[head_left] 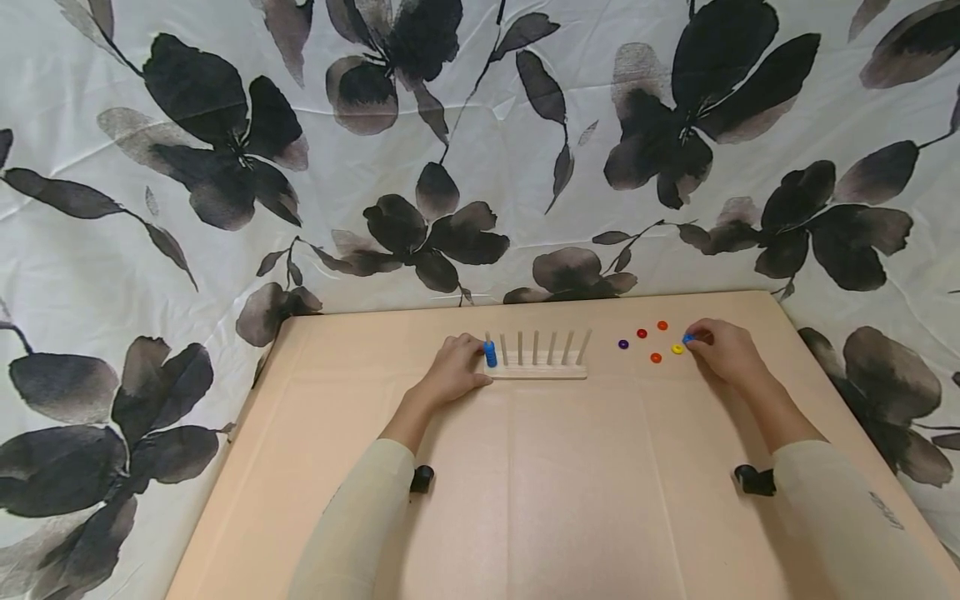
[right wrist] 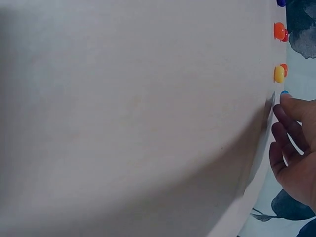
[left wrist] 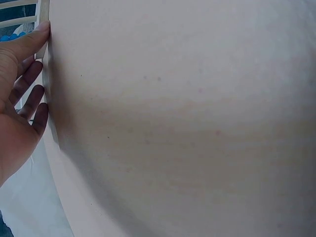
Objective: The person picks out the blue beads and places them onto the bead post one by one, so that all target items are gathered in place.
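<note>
A wooden rack with a row of upright pegs (head_left: 536,373) stands near the far edge of the table. Several blue beads (head_left: 491,354) are stacked on its leftmost peg. My left hand (head_left: 453,369) grips the left end of the rack, its thumb (left wrist: 39,35) against the base. Over to the right, my right hand (head_left: 723,350) pinches a blue bead (head_left: 687,338) between thumb and fingertips. Just left of it lies a yellow bead (head_left: 677,349). In the right wrist view only a sliver of the pinched blue bead (right wrist: 284,92) shows above the thumb.
Near the right hand lie a purple bead (head_left: 623,344), a red bead (head_left: 642,333) and two orange beads, one farther back (head_left: 662,326), one nearer (head_left: 656,358). A floral cloth (head_left: 555,250) hangs behind the pale table (head_left: 577,483). Black straps (head_left: 754,481) sit at both wrists.
</note>
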Demonstrator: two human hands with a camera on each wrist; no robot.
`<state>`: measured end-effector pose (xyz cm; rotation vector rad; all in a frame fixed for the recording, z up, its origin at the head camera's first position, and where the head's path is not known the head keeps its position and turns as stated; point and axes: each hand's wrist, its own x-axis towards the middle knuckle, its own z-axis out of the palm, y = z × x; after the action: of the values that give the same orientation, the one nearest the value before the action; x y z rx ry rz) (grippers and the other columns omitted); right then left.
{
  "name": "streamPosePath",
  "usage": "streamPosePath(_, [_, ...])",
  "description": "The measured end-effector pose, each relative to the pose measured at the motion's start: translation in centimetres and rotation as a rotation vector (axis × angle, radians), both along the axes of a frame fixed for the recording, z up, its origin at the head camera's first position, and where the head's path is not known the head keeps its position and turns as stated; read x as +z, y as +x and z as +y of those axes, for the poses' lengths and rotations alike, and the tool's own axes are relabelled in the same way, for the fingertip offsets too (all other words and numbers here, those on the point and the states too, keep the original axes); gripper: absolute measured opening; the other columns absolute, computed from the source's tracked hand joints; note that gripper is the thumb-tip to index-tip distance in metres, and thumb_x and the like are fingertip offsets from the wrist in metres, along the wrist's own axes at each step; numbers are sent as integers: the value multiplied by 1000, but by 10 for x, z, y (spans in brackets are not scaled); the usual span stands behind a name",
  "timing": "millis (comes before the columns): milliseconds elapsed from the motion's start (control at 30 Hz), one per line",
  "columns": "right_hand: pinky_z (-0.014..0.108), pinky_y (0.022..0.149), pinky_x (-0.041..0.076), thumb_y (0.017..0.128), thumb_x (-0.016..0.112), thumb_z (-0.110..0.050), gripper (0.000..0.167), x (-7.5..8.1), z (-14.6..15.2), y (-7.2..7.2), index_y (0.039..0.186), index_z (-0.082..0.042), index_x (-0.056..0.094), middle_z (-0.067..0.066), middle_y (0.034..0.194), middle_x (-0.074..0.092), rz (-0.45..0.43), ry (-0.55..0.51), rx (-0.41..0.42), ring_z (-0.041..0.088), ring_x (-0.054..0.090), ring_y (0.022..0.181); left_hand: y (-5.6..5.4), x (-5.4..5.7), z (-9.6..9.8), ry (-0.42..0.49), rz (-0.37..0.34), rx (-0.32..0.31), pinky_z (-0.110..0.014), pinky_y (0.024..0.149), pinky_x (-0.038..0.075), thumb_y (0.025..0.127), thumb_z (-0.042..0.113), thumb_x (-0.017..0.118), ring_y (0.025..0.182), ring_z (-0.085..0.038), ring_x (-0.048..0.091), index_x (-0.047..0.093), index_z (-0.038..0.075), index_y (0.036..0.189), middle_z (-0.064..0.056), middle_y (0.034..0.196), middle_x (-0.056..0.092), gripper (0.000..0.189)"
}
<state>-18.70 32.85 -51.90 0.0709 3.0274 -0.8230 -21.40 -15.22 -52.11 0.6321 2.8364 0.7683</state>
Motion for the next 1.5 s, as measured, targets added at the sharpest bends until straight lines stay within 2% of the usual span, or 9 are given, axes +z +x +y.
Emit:
streamPosePath(167, [63, 100, 47, 101, 66, -12, 24, 2, 4, 5, 119, 4, 62, 29, 114, 66, 46, -6, -2, 45, 58, 107, -1, 2, 1, -2, -1, 3, -44, 110, 41, 87, 28, 85, 124, -31, 49, 62, 4, 136, -8, 131, 61, 60])
streamPosePath(300, [60, 95, 51, 100, 68, -14, 25, 6, 4, 10, 118, 3, 63, 27, 110, 68, 71, -20, 0, 42, 60, 102, -1, 4, 2, 0, -7, 4, -45, 111, 40, 86, 28, 85, 126, -32, 49, 63, 4, 136, -9, 131, 61, 60])
streamPosePath(500, [49, 83, 54, 98, 71, -15, 27, 18, 0, 17, 118, 2, 65, 24, 106, 70, 115, -42, 8, 38, 62, 98, -1, 3, 2, -2, -9, 7, -45, 111, 40, 87, 28, 85, 126, -32, 49, 63, 4, 135, -8, 132, 61, 59])
streamPosePath(633, [42, 80, 51, 97, 72, -13, 24, 25, -5, 15, 117, 1, 66, 21, 103, 71, 156, -36, 43, 37, 64, 97, -3, 1, 3, -4, -8, 19, -45, 111, 40, 87, 28, 85, 126, -31, 48, 63, 4, 135, -8, 132, 61, 58])
streamPosePath(800, [43, 79, 51, 95, 74, -9, 20, 34, -15, 9, 112, 0, 68, 17, 96, 73, 230, -24, 92, 35, 66, 93, -6, 0, 4, -2, -8, 27, -45, 111, 40, 87, 28, 85, 126, -31, 48, 62, 4, 136, -8, 133, 60, 60])
streamPosePath(900, [44, 81, 52, 93, 76, -8, 23, 40, -23, 7, 113, 1, 69, 18, 97, 73, 233, -34, 101, 34, 65, 92, -8, -1, 5, 1, -17, 32, -45, 112, 39, 87, 29, 84, 127, -30, 47, 61, 4, 137, -8, 134, 60, 60])
streamPosePath(1133, [36, 76, 53, 93, 77, -10, 20, 55, -44, -1, 109, -2, 70, 14, 96, 74, 256, -62, 157, 31, 66, 91, -10, -1, 7, 3, -7, 38, -45, 111, 40, 87, 29, 85, 126, -31, 48, 62, 4, 136, -8, 134, 60, 59])
streamPosePath(1267, [40, 76, 52, 92, 77, -9, 18, 62, -60, -6, 107, -2, 71, 12, 93, 75, 286, -72, 201, 29, 66, 88, -10, -1, 8, 6, -4, 40, -45, 111, 39, 87, 28, 85, 126, -32, 48, 62, 4, 135, -8, 133, 60, 58])
streamPosePath(1500, [47, 80, 54, 93, 77, -9, 17, 72, -90, -10, 108, -3, 73, 13, 97, 75, 313, -96, 260, 29, 67, 91, -12, 0, 10, -2, 5, 39, -46, 112, 39, 87, 28, 85, 127, -32, 48, 63, 4, 136, -9, 133, 61, 59])
